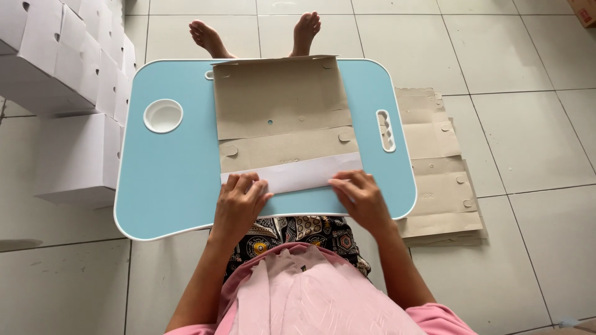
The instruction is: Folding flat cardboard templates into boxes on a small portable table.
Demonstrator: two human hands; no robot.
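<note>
Top-down head view, person seated on a tiled floor [509, 142], bare feet [254, 34] seen past the far edge of a light-blue lap table [167, 186] w/ white rim. A round white cup recess [162, 116] is set in the table's left part; nothing is seen in it. A slotted white handle cutout [385, 131] sits at the right edge.

A flat brown cardboard box blank [279, 105] is laid across the table centre, unfolded, w/ creases and small die-cut tabs and holes. Its near flap [292, 174] is turned over, white side up, forming a long white strip along the near edge.

The left hand [239, 201] is pressed palm-down on the left end of the white flap, fingers together and curled slightly. The right hand [360, 195] is pressed on the flap's right end, fingers flat and lightly spread. Nothing is pinched by either hand.

At right, on the floor just beside the table, a stack of more flat brown blanks [444, 180] is seen. At left, white assembled boxes [68, 68] are piled, some w/ small dark holes. A brown carton corner [583, 11] is glimpsed top right.
</note>
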